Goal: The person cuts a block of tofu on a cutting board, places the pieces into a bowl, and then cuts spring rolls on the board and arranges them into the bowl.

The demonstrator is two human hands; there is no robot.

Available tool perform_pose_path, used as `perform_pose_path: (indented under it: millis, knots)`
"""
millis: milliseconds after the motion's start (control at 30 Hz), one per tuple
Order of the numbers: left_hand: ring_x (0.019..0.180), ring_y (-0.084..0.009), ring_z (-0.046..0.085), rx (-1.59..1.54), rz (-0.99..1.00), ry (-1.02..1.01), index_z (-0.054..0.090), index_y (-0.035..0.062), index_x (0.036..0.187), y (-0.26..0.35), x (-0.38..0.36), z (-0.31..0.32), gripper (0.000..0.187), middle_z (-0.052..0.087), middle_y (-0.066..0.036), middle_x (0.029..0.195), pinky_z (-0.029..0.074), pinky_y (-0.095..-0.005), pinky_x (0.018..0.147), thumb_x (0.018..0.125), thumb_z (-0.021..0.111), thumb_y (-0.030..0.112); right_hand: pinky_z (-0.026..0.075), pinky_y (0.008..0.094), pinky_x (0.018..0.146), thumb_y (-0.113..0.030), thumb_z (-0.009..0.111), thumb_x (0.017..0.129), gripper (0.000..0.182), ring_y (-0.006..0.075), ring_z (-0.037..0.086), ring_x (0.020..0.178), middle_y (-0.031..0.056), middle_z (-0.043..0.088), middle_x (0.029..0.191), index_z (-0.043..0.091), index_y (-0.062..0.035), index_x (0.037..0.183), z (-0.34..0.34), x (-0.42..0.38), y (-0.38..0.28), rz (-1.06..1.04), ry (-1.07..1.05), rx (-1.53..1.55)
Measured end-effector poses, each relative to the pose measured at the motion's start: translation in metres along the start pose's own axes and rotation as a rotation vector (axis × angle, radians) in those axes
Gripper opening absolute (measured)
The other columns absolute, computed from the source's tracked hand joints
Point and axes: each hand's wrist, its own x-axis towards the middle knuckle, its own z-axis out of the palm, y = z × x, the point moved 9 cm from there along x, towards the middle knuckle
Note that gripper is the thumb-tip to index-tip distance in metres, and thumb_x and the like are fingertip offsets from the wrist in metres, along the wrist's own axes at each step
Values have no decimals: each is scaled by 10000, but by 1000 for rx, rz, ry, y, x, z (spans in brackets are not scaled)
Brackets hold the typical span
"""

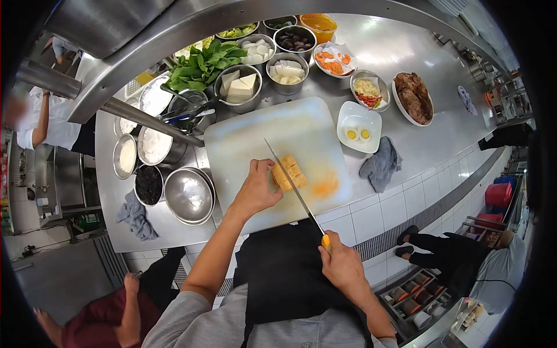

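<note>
A golden-yellow, soft-looking food block (279, 178) lies on the white rectangular cutting board (249, 136); it is probably light and easily crushed, best held gently by its sides. The left hand (253, 188) curves at its left edge, thumb and fingers parted; whether they grip, I cannot tell. The right hand (343, 267), forearm angled inward, grasps the long steel yellow-handled knife (307, 209), blade slanting across the block.

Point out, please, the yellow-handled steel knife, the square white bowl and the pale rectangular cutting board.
Yellow-handled steel knife (300, 196), head view: its blade.
Square white bowl (361, 116), head view: its bare inside.
Pale rectangular cutting board (249, 139), head view: bare upper-left surface.
</note>
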Motion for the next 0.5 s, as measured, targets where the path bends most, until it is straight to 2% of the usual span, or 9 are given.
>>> perform_pose_path:
  millis: [67, 167, 367, 500]
  knots:
    - [970, -306, 598, -5, -32, -35, 460, 23, 1312, 1, 1, 1, 676, 453, -180, 1267, 550, -398, 887, 743, 803, 153, 541, 567, 727, -233, 609, 985, 398, 469, 692, 812, 255, 710, 880, 461, -72, 1317, 2, 0, 1, 20, -24, -6]
    - [963, -305, 602, -11, -18, -36, 465, 18, 1298, -2, 5, 5, 657, 464, -177, 1261, 550, -401, 880, 746, 797, 149, 526, 593, 697, -217, 628, 972, 395, 510, 667, 751, 297, 672, 774, 477, -60, 1302, -2, 0, -1, -13, 28, 20]
    - [958, -300, 608, -18, -5, -31, 485, 8, 1271, -1, 7, 9, 617, 490, -167, 1214, 549, -401, 875, 744, 784, 123, 536, 583, 700, -218, 633, 969, 367, 500, 672, 749, 290, 676, 768, 486, -58, 1264, -1, 14, -11, 10, 0, -24]
    - [950, -302, 607, -12, 2, 4, 492, 8, 1260, -1, 8, 9, 602, 493, -169, 1197, 549, -397, 874, 741, 780, 112, 549, 566, 707, -220, 615, 975, 357, 474, 686, 756, 268, 687, 784, 481, -41, 1253, 9, 49, -26, -60, 51, -31]
